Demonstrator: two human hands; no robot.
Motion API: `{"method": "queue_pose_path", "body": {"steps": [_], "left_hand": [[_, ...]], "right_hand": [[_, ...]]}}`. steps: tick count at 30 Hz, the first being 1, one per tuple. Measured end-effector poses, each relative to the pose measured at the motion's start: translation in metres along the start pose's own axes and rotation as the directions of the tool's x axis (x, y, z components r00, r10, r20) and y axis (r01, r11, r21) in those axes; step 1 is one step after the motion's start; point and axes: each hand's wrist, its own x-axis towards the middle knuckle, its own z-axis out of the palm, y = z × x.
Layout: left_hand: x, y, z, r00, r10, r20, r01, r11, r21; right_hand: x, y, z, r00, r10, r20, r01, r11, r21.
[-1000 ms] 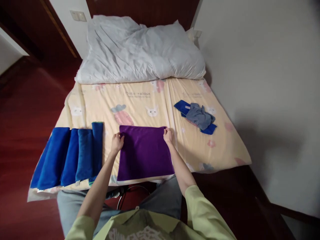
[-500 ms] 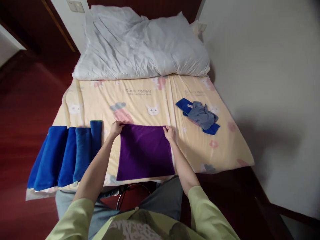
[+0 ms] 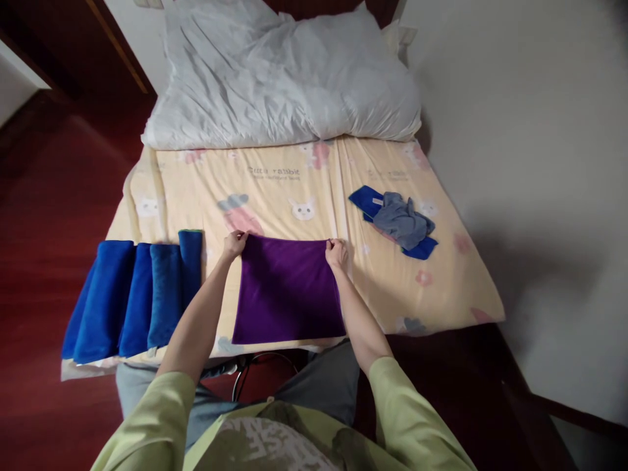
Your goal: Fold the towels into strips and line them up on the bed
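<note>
Pinching purple cloth (image 3: 289, 290) by corners, left hand (image 3: 236, 244), right hand (image 3: 336, 254)

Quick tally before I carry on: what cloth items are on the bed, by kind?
Blue folded cloths: 5, though the outermost, mostly covered, may be a fold of its neighbour
Purple cloth: 1
Crumpled blue-and-grey bundle, counted as one: 1
Total: 7

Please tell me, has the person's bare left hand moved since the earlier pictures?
Yes, the left hand has moved forward, closer to the pink printed carrot.
</note>
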Motion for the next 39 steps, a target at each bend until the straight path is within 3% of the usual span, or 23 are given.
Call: {"method": "queue_pose_path", "body": {"steps": [4, 7, 9, 11, 16, 20, 23, 28, 33, 36, 39], "left_hand": [[-0.001, 0.0, -0.009, 0.97, 0.079, 0.228, -0.089, 0.996, 0.033], [0.003, 0.005, -0.019, 0.88, 0.131, 0.457, -0.179, 0.982, 0.063], [0.006, 0.009, -0.024, 0.832, 0.085, 0.548, -0.203, 0.966, 0.159], [0.009, 0.012, -0.025, 0.819, 0.016, 0.574, -0.185, 0.953, 0.238], [0.008, 0.009, -0.019, 0.848, -0.041, 0.529, 0.009, 0.998, 0.063], [0.003, 0.01, -0.018, 0.811, -0.037, 0.584, 0.077, 0.996, -0.044], [0.002, 0.013, -0.021, 0.82, -0.032, 0.572, 0.137, 0.98, -0.141], [0.0, 0.01, -0.022, 0.826, -0.164, 0.539, 0.329, 0.917, -0.225], [0.0, -0.002, -0.018, 0.907, -0.218, 0.36, 0.366, 0.83, -0.42], [0.009, -0.006, -0.018, 0.929, -0.248, 0.276, 0.359, 0.789, -0.498], [0.018, -0.008, -0.014, 0.95, -0.279, 0.14, 0.312, 0.82, -0.48]], "right_hand": [[0.01, 0.009, 0.005, 0.998, -0.037, 0.053, 0.033, 0.996, 0.087], [0.023, 0.017, 0.006, 0.989, -0.063, 0.13, 0.031, 0.972, 0.233], [0.031, 0.021, 0.005, 0.985, -0.077, 0.157, 0.023, 0.948, 0.317], [0.036, 0.024, 0.004, 0.982, -0.089, 0.168, 0.018, 0.923, 0.383], [0.038, 0.03, 0.005, 0.982, -0.077, 0.174, -0.008, 0.897, 0.442], [0.037, 0.034, 0.007, 0.983, -0.063, 0.173, -0.025, 0.886, 0.463], [0.036, 0.035, 0.006, 0.984, -0.057, 0.171, -0.03, 0.883, 0.468], [0.035, 0.033, 0.005, 0.988, -0.027, 0.153, -0.048, 0.883, 0.467], [0.035, 0.032, 0.004, 0.992, 0.045, 0.114, -0.094, 0.878, 0.47], [0.038, 0.029, 0.007, 0.99, 0.112, 0.09, -0.141, 0.87, 0.473], [0.043, 0.021, 0.013, 0.994, 0.101, 0.036, -0.106, 0.894, 0.435]]}}
